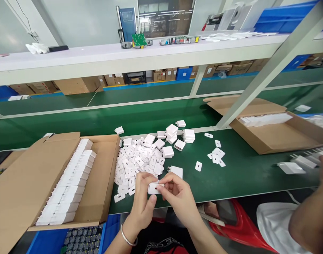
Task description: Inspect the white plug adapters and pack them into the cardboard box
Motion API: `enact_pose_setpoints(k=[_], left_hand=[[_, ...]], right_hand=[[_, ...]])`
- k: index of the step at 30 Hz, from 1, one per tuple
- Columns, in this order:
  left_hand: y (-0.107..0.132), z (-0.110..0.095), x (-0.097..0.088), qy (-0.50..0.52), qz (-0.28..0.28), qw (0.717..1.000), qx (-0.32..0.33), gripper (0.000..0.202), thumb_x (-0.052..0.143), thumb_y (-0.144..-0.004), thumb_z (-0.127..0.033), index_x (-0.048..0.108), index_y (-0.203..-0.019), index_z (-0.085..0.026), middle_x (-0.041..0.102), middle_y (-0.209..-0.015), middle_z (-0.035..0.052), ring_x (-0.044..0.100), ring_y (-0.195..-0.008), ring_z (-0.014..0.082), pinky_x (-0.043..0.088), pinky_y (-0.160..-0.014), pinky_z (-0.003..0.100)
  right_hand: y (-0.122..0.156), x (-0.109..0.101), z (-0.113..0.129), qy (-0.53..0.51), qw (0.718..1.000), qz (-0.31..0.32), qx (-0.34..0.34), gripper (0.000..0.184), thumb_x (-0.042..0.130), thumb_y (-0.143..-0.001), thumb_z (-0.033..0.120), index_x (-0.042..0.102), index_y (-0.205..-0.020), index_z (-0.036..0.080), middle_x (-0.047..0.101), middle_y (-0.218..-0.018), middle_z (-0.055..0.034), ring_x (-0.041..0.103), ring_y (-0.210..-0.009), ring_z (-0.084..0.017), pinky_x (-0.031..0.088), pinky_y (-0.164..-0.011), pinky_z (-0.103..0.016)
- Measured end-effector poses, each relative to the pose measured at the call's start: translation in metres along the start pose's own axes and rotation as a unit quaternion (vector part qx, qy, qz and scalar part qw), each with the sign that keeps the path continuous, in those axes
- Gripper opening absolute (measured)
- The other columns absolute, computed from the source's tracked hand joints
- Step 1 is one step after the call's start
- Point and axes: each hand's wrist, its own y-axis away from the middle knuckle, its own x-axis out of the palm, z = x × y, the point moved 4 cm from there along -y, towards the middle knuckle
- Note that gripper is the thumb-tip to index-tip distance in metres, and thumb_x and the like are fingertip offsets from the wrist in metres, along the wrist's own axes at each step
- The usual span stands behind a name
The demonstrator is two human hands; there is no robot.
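Between both hands, over the front edge of the green bench, is a white charger [152,188] with its slotted end face turned up towards me. My left hand [142,199] grips it from the left, thumb held away from the fingers. At its right end, my right hand [178,197] pinches with thumb and forefinger on the slotted face; whether a separate end plate is held there I cannot tell. A heap of white slotted end plates [139,161] lies just beyond my left hand. Several white charger housings [172,130] stand behind and beside it, one [176,172] close to my right hand.
An open carton [104,183] at left holds rows of white chargers [71,190]. A blue bin [110,225] with dark electronic parts stands below it. Loose plates [217,155] lie right of centre. Another open carton [272,137] and a co-worker's arm [309,215] are at right, near more chargers [291,168].
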Motion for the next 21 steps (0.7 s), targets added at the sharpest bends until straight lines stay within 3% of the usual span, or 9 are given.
enact_pose_setpoints(k=[3,6,11,13,17,21], left_hand=[[0.001,0.009,0.003,0.056,-0.052,0.996,-0.045,0.029,0.032,-0.112,-0.033,0.06,-0.116,-0.027,0.05,-0.115,0.0066,0.051,-0.113,0.0221,0.042,-0.098,0.037],[0.0,0.015,0.01,0.126,-0.111,0.984,-0.058,0.03,0.031,-0.112,-0.031,0.061,-0.111,-0.026,0.053,-0.11,0.0055,0.053,-0.11,0.0208,0.042,-0.097,0.034],[0.003,0.02,0.015,0.167,-0.184,0.967,-0.055,0.028,0.035,-0.111,-0.031,0.062,-0.108,-0.024,0.055,-0.112,0.0063,0.054,-0.11,0.0203,0.046,-0.096,0.033],[0.003,0.022,0.016,0.178,-0.177,0.966,-0.058,0.029,0.036,-0.111,-0.032,0.064,-0.112,-0.025,0.057,-0.118,0.0072,0.054,-0.117,0.0215,0.046,-0.102,0.037],[-0.001,0.024,0.018,0.217,-0.095,0.969,-0.072,0.042,0.027,-0.112,-0.041,0.066,-0.12,-0.026,0.054,-0.143,0.0104,0.047,-0.141,0.0276,0.04,-0.116,0.049],[-0.004,0.022,0.017,0.189,-0.135,0.972,-0.04,0.039,0.031,-0.113,-0.033,0.067,-0.104,-0.023,0.062,-0.118,0.0076,0.059,-0.12,0.0218,0.046,-0.109,0.042]], right_hand=[[-0.006,0.001,-0.006,-0.02,0.999,0.013,0.024,0.035,0.086,-0.081,0.04,0.065,-0.105,0.024,0.045,-0.08,0.0041,0.048,-0.06,-0.009,0.043,-0.052,-0.022],[-0.01,0.003,-0.015,-0.017,1.0,0.006,0.012,0.04,0.081,-0.085,0.051,0.063,-0.11,0.025,0.047,-0.084,0.0029,0.047,-0.062,-0.01,0.043,-0.051,-0.022],[-0.007,0.008,-0.03,0.028,0.999,0.025,0.004,0.043,0.064,-0.094,0.063,0.065,-0.106,0.022,0.061,-0.089,-0.0027,0.058,-0.074,-0.016,0.052,-0.068,-0.029],[-0.007,0.008,-0.032,0.017,0.999,0.031,-0.001,0.04,0.065,-0.095,0.06,0.066,-0.104,0.021,0.065,-0.091,-0.0047,0.063,-0.083,-0.019,0.055,-0.075,-0.031],[-0.008,0.005,-0.029,0.028,0.998,0.0,-0.054,0.035,0.069,-0.094,0.051,0.069,-0.11,0.02,0.07,-0.104,-0.0088,0.068,-0.096,-0.024,0.058,-0.087,-0.035],[-0.006,0.009,-0.031,0.036,0.995,-0.014,-0.095,0.031,0.068,-0.096,0.046,0.07,-0.112,0.02,0.071,-0.108,-0.0094,0.07,-0.097,-0.023,0.059,-0.087,-0.033]])
